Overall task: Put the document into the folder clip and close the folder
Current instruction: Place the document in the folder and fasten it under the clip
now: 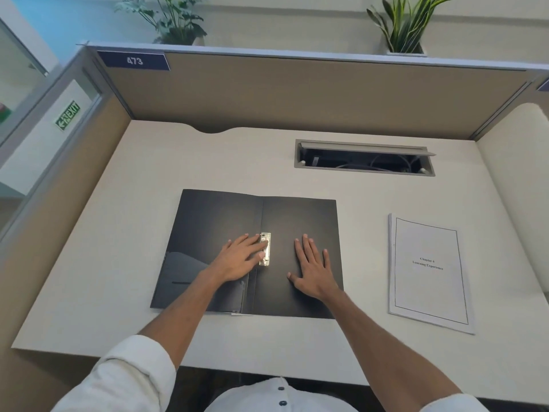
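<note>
1. Folder [297, 221] — dark, lying open and flat near the middle of the surface [148, 173], both covers spread, spine running from the front edge toward the back edge. The left cover carries an inner pocket [190, 281] at its near end.

2. Folder clip [265, 248] — a metal spring clip fixed along the spine, on the inner edge of the right cover. No paper is under it. Whether its lever is raised or down cannot be told from this view.

3. Document [427, 269] — a stapled or bound white sheaf with a printed title page, lying flat toward the right edge of the surface, well apart from the folder and untouched.

4. Left hand [240, 260] — resting on the left cover, fingers spread, the fingertips [263, 243] reaching onto the clip. Grip apart; nothing is clasped, though the fingers appear to press or feel the clip.

5. Right hand [315, 269] — palm down on the right cover, fingers splayed. Grip apart and empty; it seems to steady the folder.

6. Progress, as judged — early stage. Done: folder opened and laid flat. Left: open the clip, fetch the document from the right side, seat its edge under the clip, clamp it, swing the cover shut.
</note>
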Tool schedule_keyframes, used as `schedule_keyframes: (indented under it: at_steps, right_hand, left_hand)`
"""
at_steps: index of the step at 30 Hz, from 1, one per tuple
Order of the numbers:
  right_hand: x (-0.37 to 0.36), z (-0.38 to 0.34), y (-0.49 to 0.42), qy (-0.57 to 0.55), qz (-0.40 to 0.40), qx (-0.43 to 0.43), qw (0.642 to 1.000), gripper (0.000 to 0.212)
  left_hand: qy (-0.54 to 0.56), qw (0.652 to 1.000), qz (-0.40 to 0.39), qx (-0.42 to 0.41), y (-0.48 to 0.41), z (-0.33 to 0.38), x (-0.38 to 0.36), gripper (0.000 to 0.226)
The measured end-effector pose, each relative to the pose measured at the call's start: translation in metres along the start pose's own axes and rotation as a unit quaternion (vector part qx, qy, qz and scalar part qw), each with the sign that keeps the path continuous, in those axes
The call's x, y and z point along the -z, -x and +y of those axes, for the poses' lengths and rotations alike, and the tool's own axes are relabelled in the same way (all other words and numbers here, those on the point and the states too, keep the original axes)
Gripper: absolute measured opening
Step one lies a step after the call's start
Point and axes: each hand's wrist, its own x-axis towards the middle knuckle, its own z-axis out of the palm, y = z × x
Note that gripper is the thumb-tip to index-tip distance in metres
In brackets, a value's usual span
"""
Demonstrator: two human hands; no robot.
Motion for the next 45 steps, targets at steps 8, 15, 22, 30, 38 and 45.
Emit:
schedule_keyframes:
  at_steps: [8,15,22,30,38,45]
  right_hand:
    - [0.001,0.004,0.001,0.010,-0.005,0.009,1.000,0.093]
    - [0.000,0.009,0.000,0.017,-0.011,0.015,1.000,0.092]
    - [-0.004,0.014,-0.005,0.022,-0.007,0.022,0.999,0.091]
    - [-0.006,0.015,-0.004,0.017,-0.003,0.024,1.000,0.091]
    - [0.001,0.020,0.001,0.012,0.021,0.041,0.999,0.087]
    - [0.009,0.076,0.041,-0.006,0.118,-0.027,0.993,0.075]
  left_hand:
    - [0.018,0.994,0.108,-0.008,0.000,0.013,-0.004,0.044]
    - [0.118,0.970,0.207,0.037,-0.020,0.037,0.014,0.030]
    - [0.093,0.972,0.209,0.053,-0.039,0.042,0.019,0.021]
    - [-0.115,0.986,0.121,0.028,-0.035,0.026,0.007,0.070]
    - [-0.134,0.983,0.122,0.022,-0.037,0.038,-0.004,0.068]
    - [-0.097,0.987,0.128,-0.024,-0.055,0.119,-0.031,0.063]
